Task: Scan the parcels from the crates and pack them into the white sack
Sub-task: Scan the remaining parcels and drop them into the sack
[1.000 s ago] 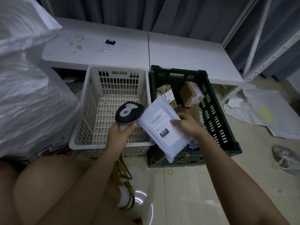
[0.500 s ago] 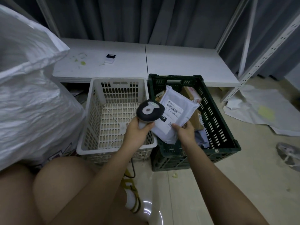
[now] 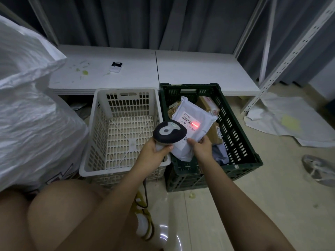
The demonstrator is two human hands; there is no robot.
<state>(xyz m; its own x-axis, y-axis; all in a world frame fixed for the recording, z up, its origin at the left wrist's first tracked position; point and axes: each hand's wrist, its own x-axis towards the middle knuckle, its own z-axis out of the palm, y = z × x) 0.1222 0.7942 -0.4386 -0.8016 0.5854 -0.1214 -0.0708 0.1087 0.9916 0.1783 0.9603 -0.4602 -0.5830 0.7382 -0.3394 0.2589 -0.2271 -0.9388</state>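
Both hands busy: left hand (image 3: 154, 153) grips the scanner (image 3: 169, 132), right hand (image 3: 201, 149) pinches the grey mailer (image 3: 194, 113). Red beam sits right of the barcode, so it might misread.

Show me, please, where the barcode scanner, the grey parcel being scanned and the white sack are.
barcode scanner (image 3: 169, 132), head view, top of its dark head.
grey parcel (image 3: 198, 113), head view, bare wrapper above the label.
white sack (image 3: 32, 116), head view, its bulging side.
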